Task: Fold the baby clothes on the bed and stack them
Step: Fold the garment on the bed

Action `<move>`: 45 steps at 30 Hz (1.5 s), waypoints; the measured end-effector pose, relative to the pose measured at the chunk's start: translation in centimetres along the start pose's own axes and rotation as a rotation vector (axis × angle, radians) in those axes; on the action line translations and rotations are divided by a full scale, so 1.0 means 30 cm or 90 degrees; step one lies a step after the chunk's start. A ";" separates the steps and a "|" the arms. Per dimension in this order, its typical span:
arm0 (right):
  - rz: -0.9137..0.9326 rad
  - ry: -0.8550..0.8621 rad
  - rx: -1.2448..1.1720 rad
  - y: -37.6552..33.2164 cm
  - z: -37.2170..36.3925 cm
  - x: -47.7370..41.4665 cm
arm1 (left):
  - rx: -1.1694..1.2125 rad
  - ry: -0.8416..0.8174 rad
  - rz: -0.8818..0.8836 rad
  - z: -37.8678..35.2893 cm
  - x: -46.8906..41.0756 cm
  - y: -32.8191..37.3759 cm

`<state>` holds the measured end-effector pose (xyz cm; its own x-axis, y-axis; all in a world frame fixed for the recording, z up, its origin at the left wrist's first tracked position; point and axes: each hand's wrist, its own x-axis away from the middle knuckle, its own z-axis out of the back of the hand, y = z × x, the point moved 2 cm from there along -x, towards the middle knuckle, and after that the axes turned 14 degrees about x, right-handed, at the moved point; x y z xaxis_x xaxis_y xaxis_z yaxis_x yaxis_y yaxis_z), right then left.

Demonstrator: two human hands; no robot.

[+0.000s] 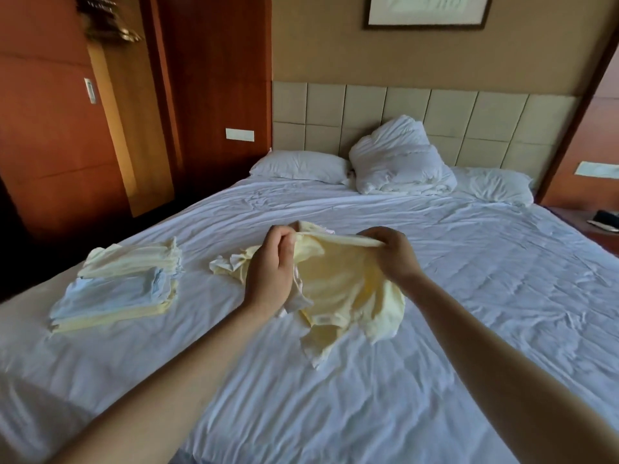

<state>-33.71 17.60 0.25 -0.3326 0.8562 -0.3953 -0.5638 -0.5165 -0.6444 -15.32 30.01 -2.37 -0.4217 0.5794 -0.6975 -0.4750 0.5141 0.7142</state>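
Note:
A pale yellow baby garment (pixel 345 289) hangs above the white bed sheet (pixel 469 296), held up by its top edge. My left hand (pixel 269 269) pinches the left end of that edge, and my right hand (pixel 388 252) pinches the right end. The lower part of the garment droops onto the sheet. Behind my left hand lies another crumpled yellow piece (pixel 227 266). To the left sit two stacks of folded clothes: a yellow one (pixel 134 261) farther back, and a nearer one with light blue on top of yellow (pixel 114 299).
Two white pillows (pixel 301 165) and a bundled white duvet (pixel 398 162) lie at the padded headboard (pixel 469 115). A wooden wall (pixel 67 128) runs along the left side of the bed. A nightstand (pixel 599 222) with dark items stands at the right.

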 end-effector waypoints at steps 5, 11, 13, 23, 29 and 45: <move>0.036 -0.040 0.104 0.095 0.080 0.026 | -0.125 -0.196 0.050 -0.070 0.088 -0.034; 0.050 -0.471 0.439 0.436 -0.062 0.288 | -0.290 -0.722 0.178 -0.227 0.413 -0.132; 0.017 -0.573 0.444 0.488 -0.110 0.384 | -0.259 -0.805 0.214 -0.265 0.515 -0.149; -0.095 -0.332 0.241 0.415 -0.290 0.500 | -0.291 -0.602 0.328 -0.175 0.558 -0.260; -0.087 -0.359 0.382 0.408 -0.400 0.550 | -0.294 -0.389 0.273 -0.071 0.517 -0.300; -0.103 -0.248 0.467 0.523 -0.104 0.548 | -0.225 -0.558 0.371 -0.240 0.537 -0.377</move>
<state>-45.68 23.55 -18.42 -0.3655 0.9308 0.0056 -0.9304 -0.3652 -0.0319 -22.30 29.00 -22.11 -0.0265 0.9922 0.1221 -0.6335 -0.1111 0.7657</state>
